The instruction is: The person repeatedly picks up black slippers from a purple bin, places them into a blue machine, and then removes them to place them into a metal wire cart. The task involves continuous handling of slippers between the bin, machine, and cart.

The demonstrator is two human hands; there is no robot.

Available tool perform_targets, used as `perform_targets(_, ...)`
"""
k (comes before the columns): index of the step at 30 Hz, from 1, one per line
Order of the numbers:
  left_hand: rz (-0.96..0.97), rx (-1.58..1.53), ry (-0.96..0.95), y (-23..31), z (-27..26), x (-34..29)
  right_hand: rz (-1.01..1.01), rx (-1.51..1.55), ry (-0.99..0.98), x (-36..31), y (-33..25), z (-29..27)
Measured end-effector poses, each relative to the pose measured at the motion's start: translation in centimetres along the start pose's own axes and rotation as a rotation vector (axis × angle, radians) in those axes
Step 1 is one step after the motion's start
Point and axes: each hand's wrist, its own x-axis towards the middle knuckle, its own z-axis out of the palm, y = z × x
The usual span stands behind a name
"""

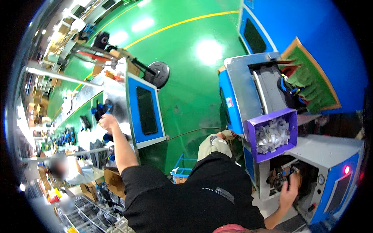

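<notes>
My left arm stretches out to the left over a workbench. My left hand (109, 122) is closed on a small black and blue part (100, 111), whose exact kind I cannot make out. On the right, my right hand (290, 191) reaches into the opening of a grey and blue machine (328, 149). Its thumb and fingers are apart, beside a brown and dark metal fixture (280, 175) inside; nothing shows in its grasp. Just beyond that opening sits a purple bin (294, 128) filled with clear, whitish plastic pieces (272, 136).
A belt conveyor (268, 87) ends at a green, wood-edged flap (316, 83) with blue and black parts before it. A round black stool (157, 74) stands by the left bench. Behind it, another person (79, 173) is at work. A red lamp (346, 169) glows on the machine.
</notes>
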Motion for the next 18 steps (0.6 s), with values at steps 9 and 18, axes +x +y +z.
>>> perform_targets(9, 1.123, -0.886, -1.498, 23.4, 3.2, -54.6, 0.086, -0.386, 0.958, 11.7, 5.7, -6.8)
perform_targets(18, 0.434, -0.504, -2.041, 40.3, -7.5, -93.5, 0.02, -0.924, 1.031, 12.4, 7.3, -5.6)
